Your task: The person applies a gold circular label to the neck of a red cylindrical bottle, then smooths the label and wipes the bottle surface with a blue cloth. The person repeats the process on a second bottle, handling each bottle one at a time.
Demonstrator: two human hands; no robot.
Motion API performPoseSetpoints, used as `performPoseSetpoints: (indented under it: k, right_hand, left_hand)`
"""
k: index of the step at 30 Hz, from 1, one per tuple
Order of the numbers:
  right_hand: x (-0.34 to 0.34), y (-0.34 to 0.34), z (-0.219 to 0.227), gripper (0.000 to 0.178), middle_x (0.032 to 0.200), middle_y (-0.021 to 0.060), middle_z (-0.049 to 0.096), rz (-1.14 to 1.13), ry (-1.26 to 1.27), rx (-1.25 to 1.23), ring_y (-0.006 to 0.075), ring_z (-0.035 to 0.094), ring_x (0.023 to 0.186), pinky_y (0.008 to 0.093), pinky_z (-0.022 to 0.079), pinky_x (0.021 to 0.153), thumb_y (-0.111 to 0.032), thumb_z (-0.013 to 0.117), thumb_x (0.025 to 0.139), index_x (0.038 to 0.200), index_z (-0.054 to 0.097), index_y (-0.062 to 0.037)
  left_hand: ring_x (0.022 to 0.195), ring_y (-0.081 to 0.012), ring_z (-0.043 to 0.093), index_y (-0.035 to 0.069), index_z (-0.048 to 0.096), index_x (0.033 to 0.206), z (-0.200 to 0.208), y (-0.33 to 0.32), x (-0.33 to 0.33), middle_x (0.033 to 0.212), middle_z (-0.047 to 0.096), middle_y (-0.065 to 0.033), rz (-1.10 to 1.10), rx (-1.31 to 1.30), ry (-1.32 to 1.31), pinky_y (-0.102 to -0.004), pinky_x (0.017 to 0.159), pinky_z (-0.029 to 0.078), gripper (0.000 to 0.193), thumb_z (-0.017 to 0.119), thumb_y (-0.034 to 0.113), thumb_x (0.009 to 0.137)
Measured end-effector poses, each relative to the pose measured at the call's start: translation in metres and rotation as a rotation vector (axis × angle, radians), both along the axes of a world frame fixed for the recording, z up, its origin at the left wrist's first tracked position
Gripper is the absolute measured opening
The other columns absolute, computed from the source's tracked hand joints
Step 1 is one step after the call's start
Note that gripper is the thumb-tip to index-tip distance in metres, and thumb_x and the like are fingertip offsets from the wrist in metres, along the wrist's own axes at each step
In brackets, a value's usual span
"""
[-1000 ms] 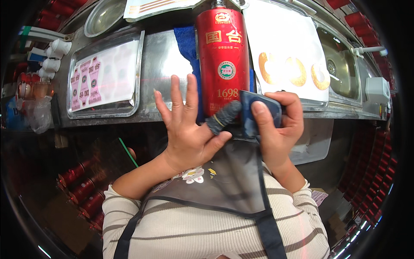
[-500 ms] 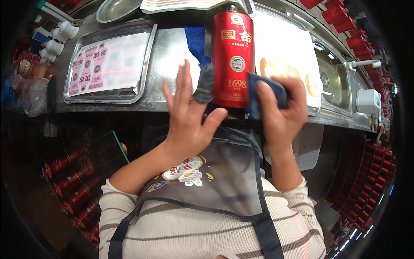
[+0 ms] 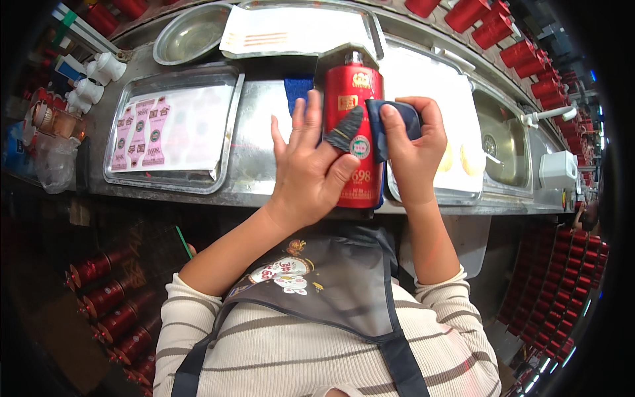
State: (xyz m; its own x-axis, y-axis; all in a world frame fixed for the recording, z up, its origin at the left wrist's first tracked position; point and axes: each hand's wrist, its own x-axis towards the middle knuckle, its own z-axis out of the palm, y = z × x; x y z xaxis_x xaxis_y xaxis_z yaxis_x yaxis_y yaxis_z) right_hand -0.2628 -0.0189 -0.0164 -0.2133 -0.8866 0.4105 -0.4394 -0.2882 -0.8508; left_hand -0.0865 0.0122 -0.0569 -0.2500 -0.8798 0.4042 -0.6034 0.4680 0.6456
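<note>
A red bottle (image 3: 362, 188) with gold print and a round pale seal lies on a blue cloth (image 3: 299, 92) at the counter's front edge, its neck pointing away from me. My left hand (image 3: 301, 173) is at the bottle's left side with fingers spread. A dark wrapped covering (image 3: 345, 129) on its index finger lies across the bottle's front. On the right side, my right hand (image 3: 420, 149) grips a dark blue folded cloth (image 3: 400, 122) between thumb and fingers. The cloth's edge meets the bottle's right side.
To the left, a metal tray (image 3: 228, 126) holds sheets of pink labels (image 3: 155, 135). A metal bowl (image 3: 192, 36) and a tray of white sheets (image 3: 297, 30) are behind. Another white-sheeted tray (image 3: 456, 112) stands right, before a sink (image 3: 509, 142). Red bottles (image 3: 552, 284) line racks.
My left index finger has come onto the bottle's front. My right hand and its cloth have moved up along the bottle's right side. The whole view has shifted.
</note>
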Motion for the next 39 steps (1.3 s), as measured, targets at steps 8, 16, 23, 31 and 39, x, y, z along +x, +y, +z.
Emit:
performPoseSetpoints:
  k: [8,16,23,31,39]
  right_hand:
    - [-0.022,-0.004,0.000,0.018,0.090,0.0031,0.065,0.003,-0.125,-0.014,0.0096,0.060,0.082,0.0250,0.050,0.076,-0.012,0.076,0.091,0.100,0.065,-0.0007]
    - [-0.044,-0.013,-0.023,0.018,0.088,0.0042,0.065,-0.094,-0.059,0.014,0.0095,0.059,0.081,0.0241,0.049,0.073,-0.010,0.075,0.091,0.099,0.064,0.0006]
    - [-0.020,0.008,-0.017,0.020,0.090,0.0021,0.064,0.007,-0.233,0.080,0.0070,0.059,0.081,0.0218,0.049,0.072,-0.011,0.074,0.094,0.104,0.060,-0.0013]
    - [-0.038,0.013,-0.025,0.016,0.092,0.0020,0.065,0.062,-0.549,0.234,0.0055,0.059,0.080,0.0203,0.049,0.070,-0.011,0.071,0.095,0.106,0.062,-0.0020]
    - [-0.028,0.017,0.020,0.020,0.091,0.0079,0.068,0.320,0.129,0.008,0.0155,0.066,0.083,0.0265,0.051,0.075,-0.006,0.074,0.088,0.105,0.065,-0.0005]
  left_hand:
    - [0.148,-0.0545,0.024,0.006,0.075,0.111,-0.003,-0.019,0.009,0.161,0.017,-0.0385,0.033,0.031,0.101,-0.0715,0.114,0.001,0.051,0.047,0.049,0.105]
    - [0.147,-0.0548,0.025,0.003,0.075,0.097,0.002,-0.038,0.011,0.162,0.017,-0.0366,0.052,-0.027,0.001,-0.0727,0.114,0.004,0.048,0.053,0.046,0.103]
    - [0.144,-0.0552,0.030,0.005,0.075,0.090,0.022,-0.064,0.001,0.160,0.029,-0.0328,0.031,-0.219,-0.101,-0.0732,0.115,0.004,0.043,0.059,0.043,0.099]
    - [0.144,-0.0548,0.032,0.007,0.076,0.092,0.039,-0.056,-0.005,0.158,0.038,-0.0282,-0.107,-0.336,-0.239,-0.0758,0.112,0.009,0.034,0.064,0.039,0.095]
    - [0.151,-0.0555,0.013,0.027,0.067,0.136,0.012,0.033,0.019,0.168,0.012,-0.0265,-0.268,0.005,-0.178,-0.0772,0.111,0.000,0.044,0.056,0.048,0.098]
